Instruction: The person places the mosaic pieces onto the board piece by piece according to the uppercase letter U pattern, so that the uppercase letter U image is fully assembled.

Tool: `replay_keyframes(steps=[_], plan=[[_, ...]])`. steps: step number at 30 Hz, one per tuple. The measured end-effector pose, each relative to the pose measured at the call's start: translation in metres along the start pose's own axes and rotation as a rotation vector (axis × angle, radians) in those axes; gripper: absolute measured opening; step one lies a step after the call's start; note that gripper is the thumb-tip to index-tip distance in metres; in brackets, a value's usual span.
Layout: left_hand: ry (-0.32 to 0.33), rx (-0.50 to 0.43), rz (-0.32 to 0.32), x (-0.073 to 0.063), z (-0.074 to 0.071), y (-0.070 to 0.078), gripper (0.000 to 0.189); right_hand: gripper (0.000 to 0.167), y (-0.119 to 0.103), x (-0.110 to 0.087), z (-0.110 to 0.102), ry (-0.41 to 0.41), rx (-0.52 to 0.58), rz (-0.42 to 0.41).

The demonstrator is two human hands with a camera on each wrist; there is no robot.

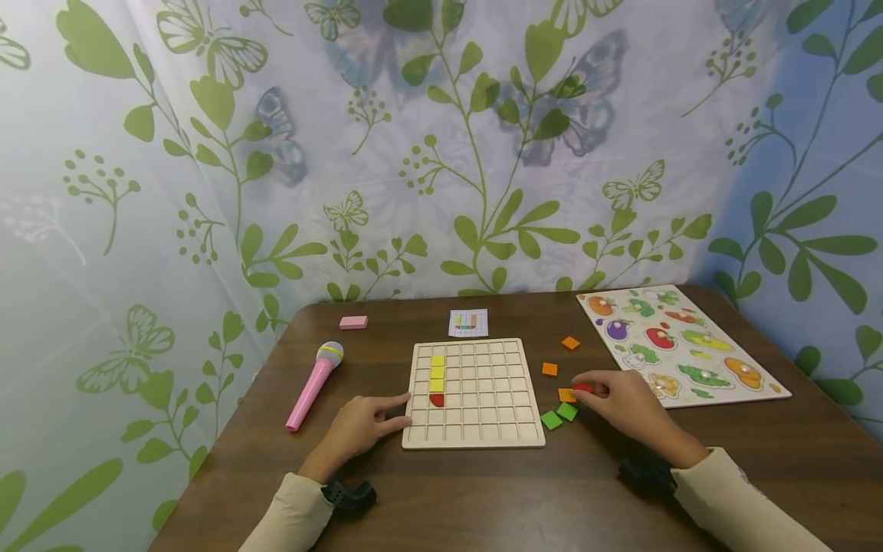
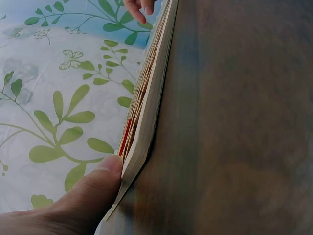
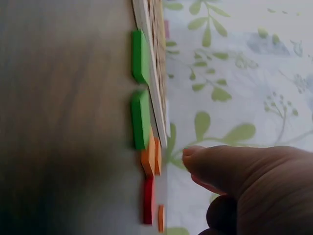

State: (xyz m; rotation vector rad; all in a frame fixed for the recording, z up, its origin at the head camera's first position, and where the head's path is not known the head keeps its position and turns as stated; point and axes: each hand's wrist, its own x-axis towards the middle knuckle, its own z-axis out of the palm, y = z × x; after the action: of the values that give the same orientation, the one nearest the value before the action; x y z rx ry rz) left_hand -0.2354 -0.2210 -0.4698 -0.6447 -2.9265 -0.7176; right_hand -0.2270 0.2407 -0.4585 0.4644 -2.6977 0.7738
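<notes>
My left hand (image 1: 364,423) rests at the left edge of a wooden grid board (image 1: 476,439), its index finger and thumb stretched toward the rim. The left wrist view has the thumb (image 2: 93,188) against that edge. On the board, a column of yellow square tiles (image 1: 438,372) stands above a red rounded tile (image 1: 437,400). Right of the board, my right hand (image 1: 621,399) hovers over a loose red tile (image 3: 148,200), its thumb apart from it in the right wrist view. Nearby lie orange tiles (image 1: 549,369) and two green tiles (image 1: 552,420).
A pink toy microphone (image 1: 313,387) lies at the left, with a pink block (image 1: 354,323) behind it. A small pattern card (image 1: 468,323) is beyond the board. At the right lies a vegetable puzzle board (image 1: 697,395). A patterned curtain (image 1: 414,253) borders the table's back.
</notes>
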Motion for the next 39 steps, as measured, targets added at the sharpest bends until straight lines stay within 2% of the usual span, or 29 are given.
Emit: replay_keyframes(steps=[6,13,26,39], plan=[[-0.004,-0.015,0.0,-0.001,0.001,0.001,0.053,0.015,0.01,-0.001,-0.006,-0.033,-0.024,0.024],[0.004,-0.013,0.012,-0.001,0.001,0.0,0.052,0.016,0.018,-0.002,-0.003,-0.068,-0.03,0.057],[-0.01,-0.002,0.001,-0.001,-0.001,0.0,0.053,0.027,0.023,0.003,0.008,-0.045,-0.05,0.088],[-0.011,-0.006,-0.001,-0.001,-0.002,0.001,0.052,0.025,0.026,0.004,0.008,-0.059,-0.045,0.108]])
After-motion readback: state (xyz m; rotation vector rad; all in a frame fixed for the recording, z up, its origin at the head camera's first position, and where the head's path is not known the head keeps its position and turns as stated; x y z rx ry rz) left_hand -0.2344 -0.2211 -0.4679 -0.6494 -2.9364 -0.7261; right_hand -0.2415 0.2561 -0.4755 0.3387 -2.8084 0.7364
